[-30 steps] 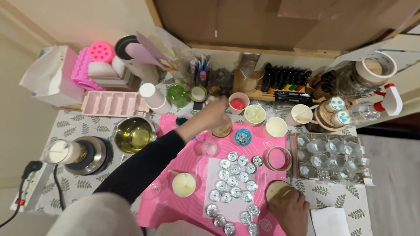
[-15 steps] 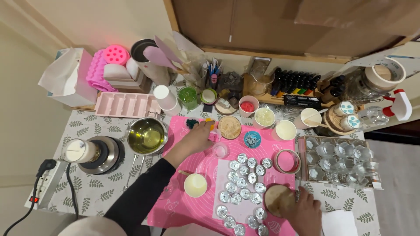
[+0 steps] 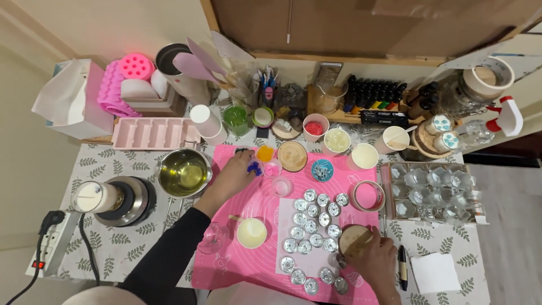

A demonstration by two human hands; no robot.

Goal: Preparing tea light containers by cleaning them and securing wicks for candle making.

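Right hand (image 3: 377, 261) sits at the near edge of the pink mat (image 3: 226, 271), fingers curled round a round wooden disc (image 3: 353, 237) and gripping it just beside the cluster of small metal cups (image 3: 313, 226). Those cups look empty as far as the view shows, laid out on a white sheet but not filled, so by my reading the set-up is done and the filling is all left. Left hand (image 3: 237, 176) is stretched far across the mat, arm in a black sleeve angled up from the near left, fingertips at a little blue dish (image 3: 254, 167); whether it pinches anything, I cannot tell. A pale candle cup (image 3: 252, 232) stands between the arms. The steel pot (image 3: 184, 173) of yellowish liquid waits just left of the mat.
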